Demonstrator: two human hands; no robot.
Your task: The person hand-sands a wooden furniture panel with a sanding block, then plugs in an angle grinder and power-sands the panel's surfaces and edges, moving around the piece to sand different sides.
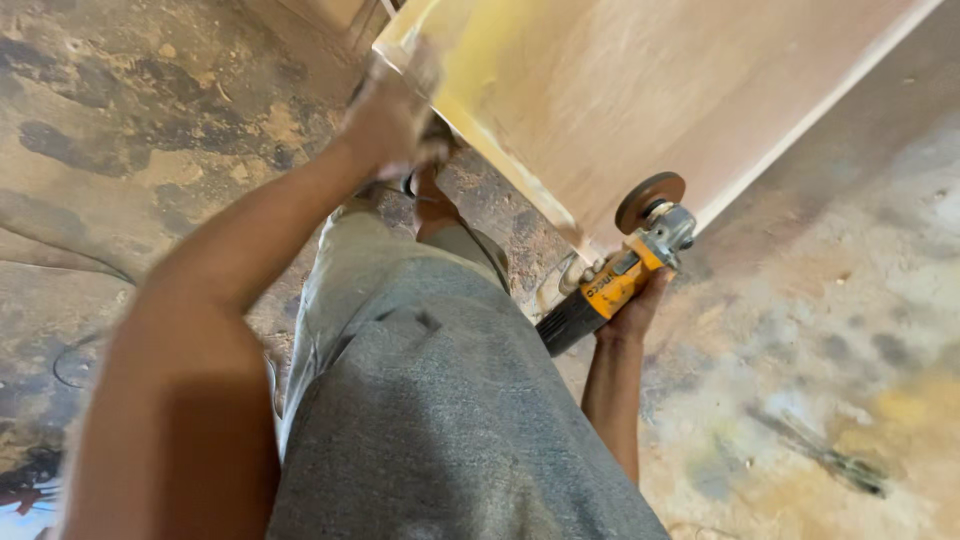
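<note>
You have no packages, signs or screens in front of you — only one label. It is dark lettering printed along the orange-yellow plastic body of the angle grinder point(617, 282), a long narrow band running lengthwise between the grey metal head and the black rear handle.
</note>
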